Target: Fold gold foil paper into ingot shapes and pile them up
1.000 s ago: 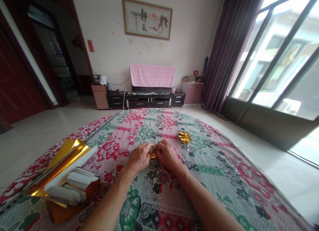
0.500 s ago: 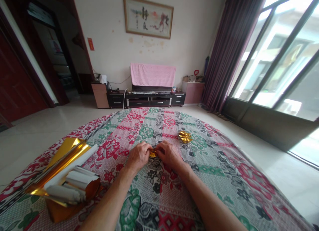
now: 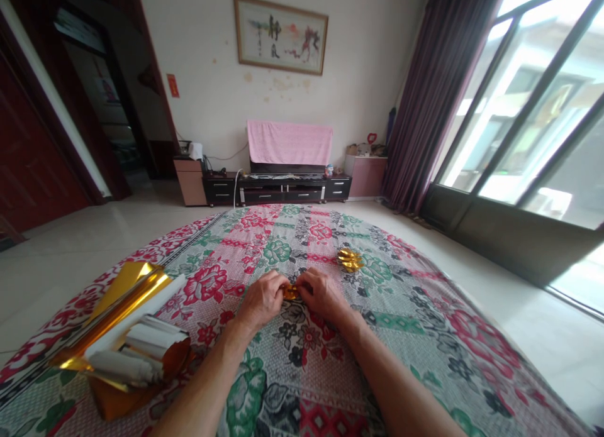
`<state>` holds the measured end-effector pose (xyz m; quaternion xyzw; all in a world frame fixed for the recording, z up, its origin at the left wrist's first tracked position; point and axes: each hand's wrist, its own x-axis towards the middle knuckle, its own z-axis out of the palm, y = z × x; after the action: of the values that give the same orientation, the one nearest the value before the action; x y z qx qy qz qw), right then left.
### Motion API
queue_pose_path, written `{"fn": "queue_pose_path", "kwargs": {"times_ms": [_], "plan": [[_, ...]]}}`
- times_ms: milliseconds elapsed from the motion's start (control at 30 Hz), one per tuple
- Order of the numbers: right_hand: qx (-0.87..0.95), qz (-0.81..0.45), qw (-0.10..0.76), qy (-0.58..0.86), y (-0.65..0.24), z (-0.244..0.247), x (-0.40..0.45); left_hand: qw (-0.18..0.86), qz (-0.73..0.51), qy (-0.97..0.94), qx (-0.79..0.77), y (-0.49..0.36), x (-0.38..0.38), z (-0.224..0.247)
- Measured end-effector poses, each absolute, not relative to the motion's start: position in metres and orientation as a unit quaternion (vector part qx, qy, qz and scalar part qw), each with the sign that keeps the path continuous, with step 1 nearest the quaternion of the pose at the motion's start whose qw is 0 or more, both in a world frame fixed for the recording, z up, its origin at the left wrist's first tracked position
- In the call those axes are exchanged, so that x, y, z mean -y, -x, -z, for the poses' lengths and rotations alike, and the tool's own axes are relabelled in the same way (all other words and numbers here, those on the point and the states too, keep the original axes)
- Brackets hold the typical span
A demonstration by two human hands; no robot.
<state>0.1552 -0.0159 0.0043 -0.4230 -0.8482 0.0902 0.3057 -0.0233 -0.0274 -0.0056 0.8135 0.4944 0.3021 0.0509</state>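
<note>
A small piece of gold foil paper [image 3: 290, 292] is pinched between my two hands, just above or on the flowered cloth; most of it is hidden by fingers. My left hand [image 3: 265, 298] is closed on its left end, my right hand [image 3: 323, 292] on its right end. Beyond my right hand lies a folded gold foil piece [image 3: 350, 259] with several points. To the left rests a pile of gold foil sheets [image 3: 125, 311], some curled with their white backs [image 3: 153, 336] showing.
The flowered cloth [image 3: 278, 248] covers a round table. Past its far edge stand a low black cabinet [image 3: 283, 195] and a screen under a pink towel [image 3: 290, 143]. Purple curtains [image 3: 418, 97] and large windows are on the right.
Both hands stay in nearly the same place, with slight finger movement. A little more of the gold piece's surface shows between them. The other foil has not moved.
</note>
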Motion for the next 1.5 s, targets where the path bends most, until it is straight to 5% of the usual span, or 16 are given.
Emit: {"fn": "queue_pose_path", "kwargs": {"times_ms": [1500], "plan": [[0.862, -0.143, 0.296, 0.385, -0.161, -0.008, 0.019, 0.084, -0.328, -0.811, -0.477, 0.029, 0.028, 0.004]]}}
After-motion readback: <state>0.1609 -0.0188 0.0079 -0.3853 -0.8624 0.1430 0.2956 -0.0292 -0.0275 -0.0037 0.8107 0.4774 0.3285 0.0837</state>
